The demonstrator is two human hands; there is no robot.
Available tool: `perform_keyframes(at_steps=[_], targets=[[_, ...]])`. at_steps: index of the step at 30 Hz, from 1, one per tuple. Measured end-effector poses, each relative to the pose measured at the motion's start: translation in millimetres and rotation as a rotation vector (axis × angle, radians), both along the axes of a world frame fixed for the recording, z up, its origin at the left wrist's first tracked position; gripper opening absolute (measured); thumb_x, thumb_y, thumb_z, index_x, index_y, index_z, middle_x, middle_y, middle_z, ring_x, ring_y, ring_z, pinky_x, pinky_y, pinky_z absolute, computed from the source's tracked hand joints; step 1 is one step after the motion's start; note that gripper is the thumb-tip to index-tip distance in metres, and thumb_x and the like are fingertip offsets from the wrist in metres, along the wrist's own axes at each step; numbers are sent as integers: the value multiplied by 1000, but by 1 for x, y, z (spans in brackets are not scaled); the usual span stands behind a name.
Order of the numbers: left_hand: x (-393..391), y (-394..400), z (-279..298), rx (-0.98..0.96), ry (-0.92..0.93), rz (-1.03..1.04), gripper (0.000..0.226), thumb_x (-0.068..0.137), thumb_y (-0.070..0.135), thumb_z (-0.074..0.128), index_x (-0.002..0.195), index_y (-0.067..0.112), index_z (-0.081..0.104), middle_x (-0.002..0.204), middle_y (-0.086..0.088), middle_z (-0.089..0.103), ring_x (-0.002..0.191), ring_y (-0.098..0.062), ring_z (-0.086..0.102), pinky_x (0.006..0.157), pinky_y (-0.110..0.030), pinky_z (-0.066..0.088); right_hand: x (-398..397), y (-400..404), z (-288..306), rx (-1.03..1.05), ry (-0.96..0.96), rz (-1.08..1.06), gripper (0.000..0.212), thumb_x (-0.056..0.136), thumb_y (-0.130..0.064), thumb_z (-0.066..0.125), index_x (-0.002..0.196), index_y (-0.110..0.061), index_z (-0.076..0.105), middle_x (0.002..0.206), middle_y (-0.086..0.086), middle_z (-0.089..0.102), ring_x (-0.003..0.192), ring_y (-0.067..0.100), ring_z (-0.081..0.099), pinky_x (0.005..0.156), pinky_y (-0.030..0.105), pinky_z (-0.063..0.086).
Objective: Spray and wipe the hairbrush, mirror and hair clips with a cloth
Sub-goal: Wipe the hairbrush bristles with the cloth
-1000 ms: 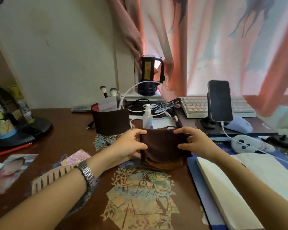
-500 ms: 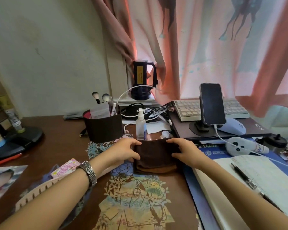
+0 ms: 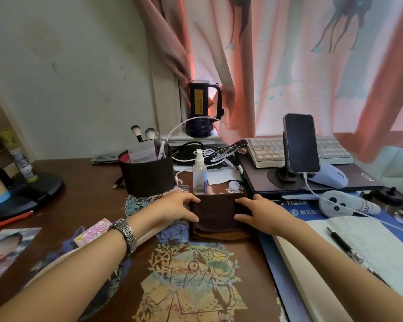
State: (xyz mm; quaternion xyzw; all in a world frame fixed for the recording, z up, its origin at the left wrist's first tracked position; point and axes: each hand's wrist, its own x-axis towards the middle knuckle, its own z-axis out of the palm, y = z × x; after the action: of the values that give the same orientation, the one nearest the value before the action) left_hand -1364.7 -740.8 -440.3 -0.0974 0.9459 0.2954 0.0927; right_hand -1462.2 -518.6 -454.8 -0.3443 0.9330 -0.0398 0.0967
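While your two hands rest on the folded brown cloth (image 3: 215, 216), it lies flat on the desk (image 3: 79, 182) near the middle, its far edge just short of the spray bottle (image 3: 199, 173). Your left hand (image 3: 175, 209) has the cloth's left edge, thumb on the near side and fingers curled over the top, so the grip is partly closed on the fabric. Your right hand (image 3: 257, 213) does the same on the right edge, thumb low and fingers spread over the top. A lighter brown layer shows under the near edge of the fold.

The clear spray bottle stands upright just behind the cloth, with a small white cap (image 3: 233, 185) beside it on the right. To the left of the bottle stands a dark round holder (image 3: 149, 177) with makeup brushes (image 3: 143, 134) in it. A pink patterned card (image 3: 94, 232) lies just beside your left wrist, which wears a metal watch (image 3: 125, 233). A pale comb-like object runs partly hidden under your left forearm; you cannot tell what it is exactly.

Toward the right edge of the desk an open notebook (image 3: 358, 252) lies with a pen (image 3: 345, 246) on it. Behind it a phone (image 3: 301, 142) sits upright on a stand, in front of a keyboard (image 3: 267, 149).
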Motion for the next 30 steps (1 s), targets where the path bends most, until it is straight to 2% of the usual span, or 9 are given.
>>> perform_keyframes(at_steps=[4, 8, 10, 15, 19, 22, 26, 28, 30], targets=[[7, -8, 7, -24, 90, -13, 46, 80, 28, 74, 123, 24, 61, 129, 2, 58, 100, -9, 59, 85, -23, 47, 5, 4, 12, 20, 118, 15, 58, 91, -54, 48, 141, -29, 36, 128, 3, 50, 113, 24, 54, 87, 38, 48], [27, -22, 28, -63, 190, 1, 28, 83, 31, 71, 110, 26, 68, 111, 9, 66, 93, 0, 60, 80, -21, 51, 12, 2, 30, 27, 298, 71, 47, 91, -51, 52, 130, -24, 50, 119, 2, 58, 108, 22, 57, 82, 34, 48], [43, -31, 39, -92, 222, 19, 23, 84, 33, 69, 107, 28, 69, 103, 13, 66, 90, 3, 59, 72, -13, 46, 18, -4, 39, -29, 335, 128, 42, 90, -48, 53, 126, -26, 52, 116, -1, 60, 106, 20, 58, 76, 30, 45], [96, -51, 60, -148, 241, 78, 19, 85, 36, 67, 103, 37, 68, 97, 19, 66, 89, 6, 60, 70, -13, 44, 41, -36, 47, -232, 306, 328, 34, 87, -43, 60, 118, -32, 57, 107, -10, 62, 97, 13, 58, 69, 25, 41], [148, -65, 62, -152, 221, 164, 20, 83, 38, 68, 102, 41, 65, 99, 22, 66, 91, 9, 60, 80, -19, 50, 63, -69, 41, -334, 221, 486, 24, 85, -37, 64, 108, -29, 63, 105, -11, 62, 95, 12, 59, 73, 30, 49], [188, -71, 56, -148, 180, 235, 23, 81, 45, 67, 103, 45, 62, 102, 25, 63, 93, 11, 58, 78, -18, 50, 76, -92, 33, -354, 168, 586, 24, 85, -34, 63, 109, -31, 63, 108, -11, 61, 102, 9, 55, 83, 33, 49], [233, -74, 42, -168, 113, 273, 42, 69, 62, 66, 108, 51, 55, 108, 31, 54, 100, 12, 51, 84, -21, 50, 91, -117, 18, -343, 111, 716, 34, 85, -30, 66, 118, -29, 59, 114, -11, 59, 107, 7, 52, 91, 28, 45], [249, -75, 34, -157, 81, 312, 51, 63, 66, 69, 109, 53, 50, 108, 35, 47, 102, 15, 45, 81, -16, 46, 97, -128, 11, -343, 85, 742, 36, 86, -28, 65, 121, -27, 59, 117, -10, 59, 112, 8, 51, 95, 30, 43], [261, -76, 25, -109, 76, 341, 66, 54, 70, 70, 114, 53, 47, 113, 38, 41, 108, 16, 42, 85, -14, 43, 100, -136, 4, -325, 73, 754, 34, 87, -28, 64, 120, -26, 59, 118, -10, 59, 113, 9, 50, 97, 33, 41]])
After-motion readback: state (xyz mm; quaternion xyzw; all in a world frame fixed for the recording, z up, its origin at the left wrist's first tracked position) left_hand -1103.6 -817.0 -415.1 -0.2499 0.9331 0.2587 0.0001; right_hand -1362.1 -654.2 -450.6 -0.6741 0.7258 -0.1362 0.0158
